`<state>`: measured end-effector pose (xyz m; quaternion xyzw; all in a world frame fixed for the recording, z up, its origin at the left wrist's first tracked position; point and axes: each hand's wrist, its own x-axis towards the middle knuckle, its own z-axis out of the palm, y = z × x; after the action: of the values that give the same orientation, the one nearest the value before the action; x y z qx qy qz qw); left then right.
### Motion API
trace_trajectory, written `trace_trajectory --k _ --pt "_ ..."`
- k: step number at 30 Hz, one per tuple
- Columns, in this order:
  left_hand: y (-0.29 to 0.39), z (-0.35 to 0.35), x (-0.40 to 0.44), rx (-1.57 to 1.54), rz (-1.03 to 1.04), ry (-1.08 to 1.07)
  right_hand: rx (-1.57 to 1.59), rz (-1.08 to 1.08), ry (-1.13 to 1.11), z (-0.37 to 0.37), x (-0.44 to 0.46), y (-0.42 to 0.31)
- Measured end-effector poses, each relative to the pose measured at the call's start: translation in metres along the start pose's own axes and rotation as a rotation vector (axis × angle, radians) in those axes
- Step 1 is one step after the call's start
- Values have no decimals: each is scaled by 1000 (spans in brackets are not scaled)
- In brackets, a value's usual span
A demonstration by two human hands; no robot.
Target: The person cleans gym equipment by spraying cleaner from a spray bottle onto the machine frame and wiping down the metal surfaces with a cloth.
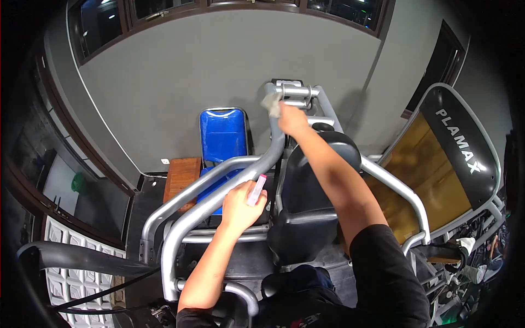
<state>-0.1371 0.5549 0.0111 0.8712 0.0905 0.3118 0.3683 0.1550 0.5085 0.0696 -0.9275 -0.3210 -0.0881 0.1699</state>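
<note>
I see the right hand (292,120) closed on a pale cloth (270,104) near the gym machine frame's (278,145) upper-left corner; left hand (237,208) grips a pink-capped bottle (255,192) over its tubing. Risk, my judgement: loosened fingers could drop the bottle.

A blue chair (223,134) stands before a plain gray wall (229,60), with a brown wooden stand (184,170) just left of it on a dark floor (149,191). High above the chair, brown-framed windows (343,11) show dark panes dotted with bright lights; well to its left, a white cable (89,93) descends near brown-framed glazing (104,203).
</note>
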Motion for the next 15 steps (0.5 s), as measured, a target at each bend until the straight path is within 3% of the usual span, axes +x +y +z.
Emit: trace_trajectory --k 4,15 --pt "2 1 0 -35 -17 -18 -411 -273 -324 26 -20 -17" --pt "-8 0 4 46 -35 10 -380 -239 -299 29 -19 -18"
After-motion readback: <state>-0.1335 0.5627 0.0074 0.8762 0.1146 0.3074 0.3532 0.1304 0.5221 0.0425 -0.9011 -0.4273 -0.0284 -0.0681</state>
